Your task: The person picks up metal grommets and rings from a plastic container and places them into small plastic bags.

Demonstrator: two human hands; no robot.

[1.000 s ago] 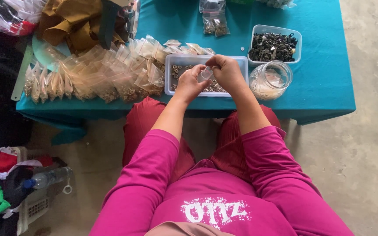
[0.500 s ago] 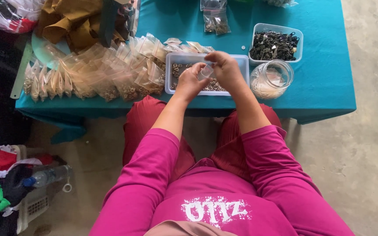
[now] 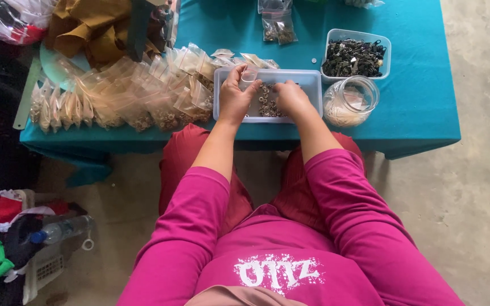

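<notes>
Left hand (image 3: 235, 97) pinching a small clear bag (image 3: 249, 75) over the shallow clear tray (image 3: 313, 79) of little metal rings (image 3: 267, 102) on the teal desk (image 3: 415, 107). Right hand (image 3: 291, 97) down in those rings, grip state hard to tell. Heap of filled clear packets (image 3: 126, 96) left of the tray, too many to count. One round jar (image 3: 351, 101), one tub of dark bits (image 3: 354, 56) to the right.

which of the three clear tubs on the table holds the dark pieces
The square tub at the far right, beyond the round jar. The jar holds pale material, and the long tray under both hands holds small silvery rings.
</notes>
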